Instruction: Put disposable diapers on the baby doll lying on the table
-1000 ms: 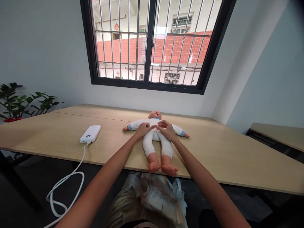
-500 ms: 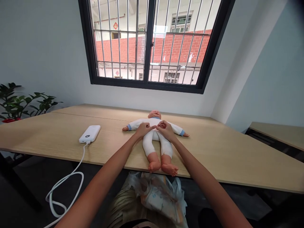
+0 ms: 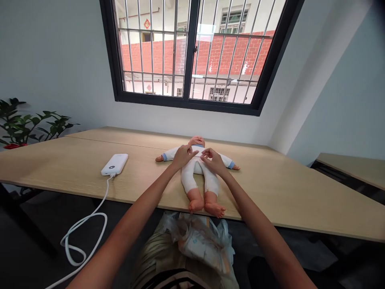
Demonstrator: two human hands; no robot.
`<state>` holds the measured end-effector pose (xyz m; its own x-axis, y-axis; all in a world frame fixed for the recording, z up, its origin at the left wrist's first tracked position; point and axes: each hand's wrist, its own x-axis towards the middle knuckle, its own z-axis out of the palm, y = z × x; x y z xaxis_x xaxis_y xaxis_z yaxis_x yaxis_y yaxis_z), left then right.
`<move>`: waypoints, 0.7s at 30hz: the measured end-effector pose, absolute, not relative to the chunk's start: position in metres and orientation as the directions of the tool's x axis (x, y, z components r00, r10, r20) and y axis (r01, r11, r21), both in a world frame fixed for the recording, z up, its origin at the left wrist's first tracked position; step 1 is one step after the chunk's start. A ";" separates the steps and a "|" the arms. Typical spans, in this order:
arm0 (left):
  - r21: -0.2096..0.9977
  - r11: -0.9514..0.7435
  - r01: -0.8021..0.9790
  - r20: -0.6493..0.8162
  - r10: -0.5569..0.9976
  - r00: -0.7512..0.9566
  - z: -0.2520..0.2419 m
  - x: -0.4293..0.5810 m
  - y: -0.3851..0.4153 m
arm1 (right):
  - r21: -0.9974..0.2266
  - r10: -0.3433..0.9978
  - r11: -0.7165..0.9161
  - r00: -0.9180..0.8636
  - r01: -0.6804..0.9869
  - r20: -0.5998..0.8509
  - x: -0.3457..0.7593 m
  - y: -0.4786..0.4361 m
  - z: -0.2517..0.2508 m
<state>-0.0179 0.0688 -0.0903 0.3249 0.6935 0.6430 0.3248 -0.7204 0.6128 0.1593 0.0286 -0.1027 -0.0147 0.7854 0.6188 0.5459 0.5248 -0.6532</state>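
A baby doll [image 3: 189, 176] in a white suit with blue cuffs and collar lies on its back on the table, head toward the window and bare feet at the near edge. Over one side of its belly is my left hand [image 3: 181, 157], thumb stretched inward and fingers apart from it. My right hand [image 3: 213, 161] is over the other side, its fingers loosely bent and parted. A gap separates the two hands, with white cloth showing between them. Neither visibly grips anything; whether the fingertips touch the suit, I cannot tell.
On the left of the wooden table [image 3: 270, 188] lies a white power bank [image 3: 114, 164] with a white cable [image 3: 102, 204] hanging off the edge. A plastic bag [image 3: 201, 245] with packages rests on my lap. A potted plant [image 3: 33, 124] stands far left, below a barred window [image 3: 186, 100].
My hands, whose fingertips met at the doll's waist, have drawn apart and moved slightly up its body. Their fingers have loosened. The camera view has tilted a little.
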 end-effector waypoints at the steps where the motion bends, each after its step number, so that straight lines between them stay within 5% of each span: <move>1: 0.565 -0.769 0.301 0.714 0.638 0.290 -0.085 -0.023 0.047 | -0.619 0.778 0.539 -0.055 0.571 0.626 0.158 0.011 -0.099; 5: 0.494 -0.811 0.313 0.739 0.582 0.339 -0.099 -0.060 -0.068 | -0.538 0.741 0.593 -0.143 0.599 0.656 0.155 -0.093 -0.090; 9: 0.521 -0.777 0.354 0.372 0.579 0.725 -0.161 -0.092 -0.150 | -0.687 0.877 0.460 -0.165 0.563 0.451 0.160 -0.196 -0.087; 11: 0.619 -0.628 0.471 0.221 0.716 0.663 -0.191 -0.095 -0.161 | -0.797 0.955 0.267 -0.261 0.542 0.143 0.167 -0.225 -0.098; 14: 0.702 -0.421 0.574 0.092 0.854 0.513 -0.222 -0.087 -0.153 | -0.769 0.919 0.032 -0.321 0.638 -0.228 0.185 -0.232 -0.142; 17: 0.708 -0.350 0.614 0.059 0.895 0.442 -0.238 -0.077 -0.141 | -0.717 0.923 -0.189 -0.128 0.671 -0.363 0.199 -0.214 -0.204; 21: 0.732 -0.316 0.603 0.082 0.920 0.382 -0.248 -0.069 -0.133 | -0.895 0.939 -0.264 -0.116 0.360 -0.324 0.194 -0.192 -0.256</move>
<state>-0.0686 -0.1328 -0.2482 0.3821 0.9205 0.0822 0.6032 -0.3158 0.7324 0.1936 -0.1915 -0.2564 -0.1161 0.9389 -0.3241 0.3605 -0.2643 -0.8945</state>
